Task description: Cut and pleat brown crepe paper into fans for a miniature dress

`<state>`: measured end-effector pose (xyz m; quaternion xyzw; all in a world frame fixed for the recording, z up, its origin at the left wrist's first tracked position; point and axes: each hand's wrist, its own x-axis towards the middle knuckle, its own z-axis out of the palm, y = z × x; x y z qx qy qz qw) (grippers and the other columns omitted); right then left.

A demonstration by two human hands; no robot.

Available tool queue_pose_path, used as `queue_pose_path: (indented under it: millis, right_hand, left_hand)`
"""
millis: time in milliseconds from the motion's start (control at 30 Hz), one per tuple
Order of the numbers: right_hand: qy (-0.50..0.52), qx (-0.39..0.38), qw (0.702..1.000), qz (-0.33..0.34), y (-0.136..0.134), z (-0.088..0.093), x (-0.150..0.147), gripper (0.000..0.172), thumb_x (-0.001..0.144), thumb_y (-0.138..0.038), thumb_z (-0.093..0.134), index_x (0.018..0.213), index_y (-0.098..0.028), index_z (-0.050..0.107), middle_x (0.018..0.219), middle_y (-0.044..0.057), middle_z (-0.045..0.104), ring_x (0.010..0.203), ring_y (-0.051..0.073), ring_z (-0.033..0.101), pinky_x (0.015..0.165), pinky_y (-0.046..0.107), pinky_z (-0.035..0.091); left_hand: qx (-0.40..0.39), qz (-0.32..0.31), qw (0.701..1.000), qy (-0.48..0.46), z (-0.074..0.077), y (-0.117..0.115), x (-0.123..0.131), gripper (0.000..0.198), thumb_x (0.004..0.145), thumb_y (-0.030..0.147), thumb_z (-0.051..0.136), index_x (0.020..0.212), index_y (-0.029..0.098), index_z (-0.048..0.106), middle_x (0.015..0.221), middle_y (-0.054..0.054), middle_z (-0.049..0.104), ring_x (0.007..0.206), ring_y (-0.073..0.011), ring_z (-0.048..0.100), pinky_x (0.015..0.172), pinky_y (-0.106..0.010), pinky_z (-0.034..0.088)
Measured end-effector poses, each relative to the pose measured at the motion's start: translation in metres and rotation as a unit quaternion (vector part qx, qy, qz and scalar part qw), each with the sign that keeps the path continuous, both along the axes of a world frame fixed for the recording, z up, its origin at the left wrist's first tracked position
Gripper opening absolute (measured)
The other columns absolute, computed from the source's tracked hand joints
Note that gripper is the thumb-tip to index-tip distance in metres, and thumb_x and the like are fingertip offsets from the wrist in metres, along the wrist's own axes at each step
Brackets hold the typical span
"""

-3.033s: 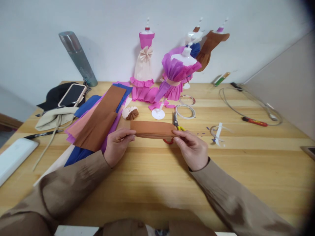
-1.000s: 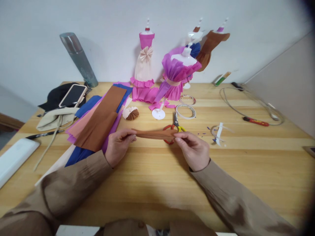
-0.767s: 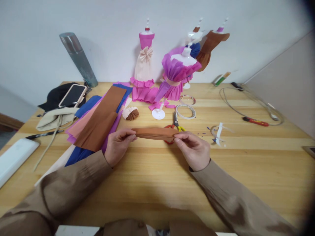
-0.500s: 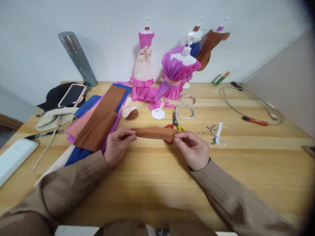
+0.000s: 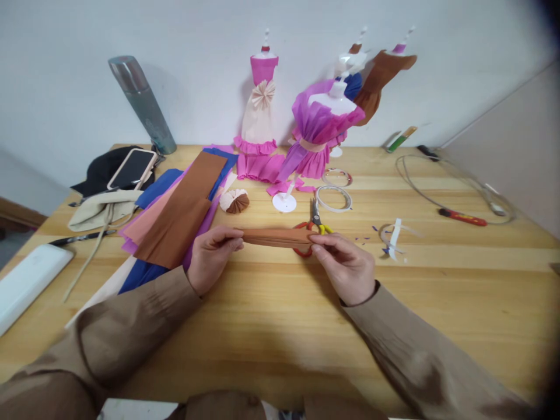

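Note:
Between my two hands a narrow, pleated strip of brown crepe paper (image 5: 276,237) is stretched level above the table. My left hand (image 5: 213,256) pinches its left end between thumb and fingers. The right end is pinched by my right hand (image 5: 346,265). Behind that end lie scissors (image 5: 315,217) with red and yellow handles, partly covered by the strip and my fingers. A pleated cream-and-brown paper rosette (image 5: 235,201) rests beyond my left hand. Sheets of brown crepe paper (image 5: 184,204) top a pile of blue, purple and peach sheets to the left.
Dressed mini mannequins, one in a purple wrap (image 5: 326,116) and one in a pink top (image 5: 264,70), stand at the back. Tape rolls (image 5: 333,198), paper scraps (image 5: 396,239) and a cable (image 5: 464,217) lie right. A bottle (image 5: 142,102), phone (image 5: 132,168) and white box (image 5: 32,286) are left.
The camera view has shifted slightly, so the whole scene sits a little further right. Both hands keep their pinch on the strip, whose folds look slightly more fanned toward the right end.

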<state>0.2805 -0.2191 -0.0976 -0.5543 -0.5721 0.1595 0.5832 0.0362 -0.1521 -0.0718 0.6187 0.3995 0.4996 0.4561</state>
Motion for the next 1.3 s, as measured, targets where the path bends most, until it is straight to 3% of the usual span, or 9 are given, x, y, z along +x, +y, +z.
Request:
queue_pose_path:
  millis: [367, 767, 933, 1300]
  right_hand:
    - [-0.007, -0.011, 1.000, -0.003, 0.000, -0.002, 0.002, 0.014, 0.080, -0.021, 0.066, 0.092, -0.023, 0.073, 0.084, 0.005, 0.071, 0.075, 0.018, 0.065, 0.067, 0.033, 0.052]
    - [-0.021, -0.006, 1.000, 0.003, 0.000, -0.004, 0.003, 0.015, 0.082, -0.021, 0.065, 0.094, -0.024, 0.073, 0.083, 0.005, 0.070, 0.075, 0.019, 0.065, 0.070, 0.034, 0.051]
    - [-0.019, 0.000, 1.000, 0.000, 0.000, -0.003, 0.002, 0.013, 0.082, -0.021, 0.064, 0.092, -0.023, 0.072, 0.082, 0.005, 0.070, 0.078, 0.019, 0.065, 0.071, 0.035, 0.052]
    - [-0.021, -0.025, 0.999, -0.010, 0.000, -0.005, 0.002, 0.007, 0.081, -0.021, 0.064, 0.084, -0.022, 0.070, 0.077, 0.003, 0.071, 0.069, 0.017, 0.065, 0.066, 0.032, 0.052]
  left_hand:
    - [-0.027, 0.003, 0.998, 0.055, -0.004, 0.003, -0.003, 0.012, 0.072, 0.022, 0.071, 0.082, 0.016, 0.071, 0.069, -0.001, 0.068, 0.063, -0.0127, 0.064, 0.061, -0.024, 0.053]
    - [0.083, 0.017, 0.984, 0.157, -0.007, 0.005, -0.006, 0.003, 0.078, 0.018, 0.066, 0.080, 0.017, 0.068, 0.078, -0.001, 0.068, 0.074, -0.0124, 0.062, 0.070, -0.023, 0.049]
    - [0.060, 0.005, 0.993, 0.104, -0.009, 0.003, -0.005, 0.005, 0.077, 0.020, 0.068, 0.080, 0.017, 0.069, 0.087, -0.003, 0.071, 0.080, -0.0138, 0.065, 0.074, -0.024, 0.052]
    - [-0.059, -0.002, 0.998, 0.008, 0.001, 0.001, 0.001, 0.008, 0.069, 0.020, 0.072, 0.072, 0.014, 0.069, 0.064, 0.000, 0.067, 0.060, -0.0113, 0.063, 0.060, -0.022, 0.053]
